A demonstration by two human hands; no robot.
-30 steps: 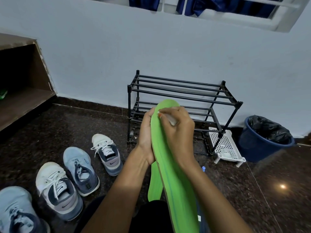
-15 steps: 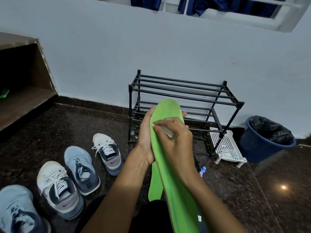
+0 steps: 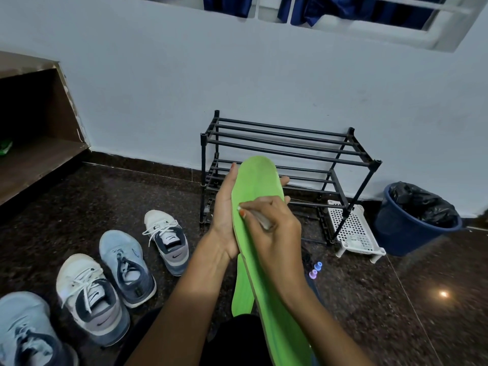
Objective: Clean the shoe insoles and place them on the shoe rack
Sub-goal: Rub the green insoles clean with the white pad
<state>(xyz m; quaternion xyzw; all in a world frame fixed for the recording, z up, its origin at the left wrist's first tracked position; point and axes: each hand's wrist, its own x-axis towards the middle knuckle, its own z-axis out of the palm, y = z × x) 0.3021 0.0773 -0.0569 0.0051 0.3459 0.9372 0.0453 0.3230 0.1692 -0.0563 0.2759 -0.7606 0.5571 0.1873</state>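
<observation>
The insole (image 3: pixel 253 186) points toe-first at the rack (image 3: pixel 290 143). Your left hand (image 3: pixel 223 215) grips it from behind; right hand (image 3: pixel 274 228) pinches a white tool (image 3: pixel 261 219) on it.

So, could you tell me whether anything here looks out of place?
Mildly: a white perforated tray sits askew on the floor at the shoe rack's right end, and two small pastel pieces lie loose nearby.

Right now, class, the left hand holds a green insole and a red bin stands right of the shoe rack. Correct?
No: the head view shows a blue bin right of the shoe rack; the left hand holds the green insole.
</observation>
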